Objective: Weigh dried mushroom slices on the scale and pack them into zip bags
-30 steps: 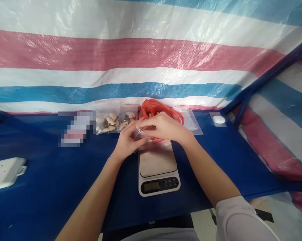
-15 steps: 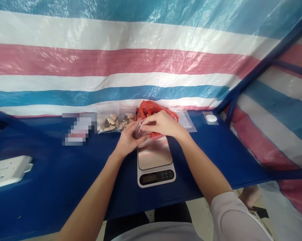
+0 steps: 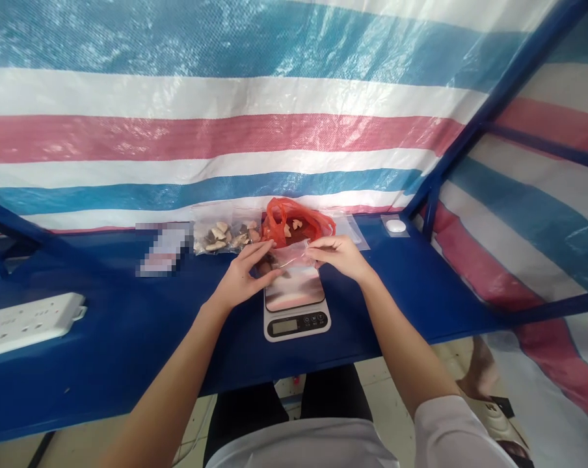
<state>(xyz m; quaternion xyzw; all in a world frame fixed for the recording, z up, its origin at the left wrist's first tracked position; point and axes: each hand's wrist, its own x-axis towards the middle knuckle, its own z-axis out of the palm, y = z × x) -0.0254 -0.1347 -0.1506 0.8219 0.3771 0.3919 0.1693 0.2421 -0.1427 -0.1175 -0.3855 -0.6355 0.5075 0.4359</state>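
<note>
The left hand and right hand hold a small clear bag between them, just above the far end of a digital scale. The right thumb and forefinger pinch the bag's right edge. The left fingers lie nearly straight along its left side, though whether they grip it cannot be told. Dark pieces show inside the bag near the left hand, too blurred to identify.

So far, the scale's steel plate bears nothing. Just beyond it, a red plastic bag lies open with pale pieces inside. To its left sits a clear bag of tan chunks, and to its right lies a flat clear sleeve. All rest on a blue surface, with a power strip at near left.
</note>
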